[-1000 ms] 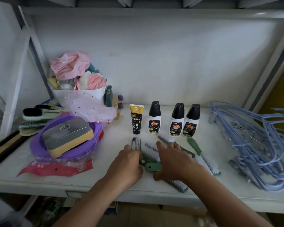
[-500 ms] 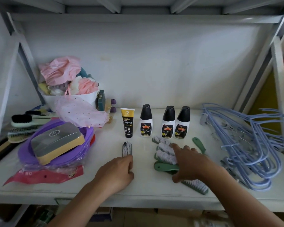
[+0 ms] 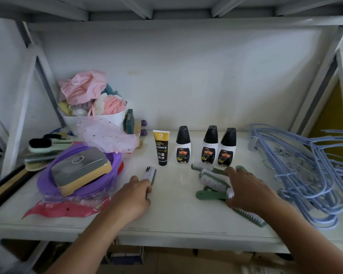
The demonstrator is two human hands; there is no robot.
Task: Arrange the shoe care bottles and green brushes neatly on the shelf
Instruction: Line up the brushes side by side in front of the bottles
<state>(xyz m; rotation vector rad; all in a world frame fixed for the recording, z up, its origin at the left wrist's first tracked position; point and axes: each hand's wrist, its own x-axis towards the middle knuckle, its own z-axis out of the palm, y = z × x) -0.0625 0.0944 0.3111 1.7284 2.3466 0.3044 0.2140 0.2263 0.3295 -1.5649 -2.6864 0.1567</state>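
A single green brush (image 3: 150,173) with white bristles is gripped by the left hand (image 3: 134,196) toward the front edge of the white shelf (image 3: 176,220). The right hand (image 3: 249,188) is laid palm-down, fingers relaxed, on the clustered green brushes (image 3: 212,179). Behind, black-capped white bottles (image 3: 210,148) and a black tube (image 3: 161,149) are stood in a row.

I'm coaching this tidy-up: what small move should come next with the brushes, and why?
Probably the right hand should draw one green brush from the crossed pile and lay it parallel beside the single brush that the left hand holds in front of the tube. The pile lies tangled under that hand, while the bottles already stand in a row.
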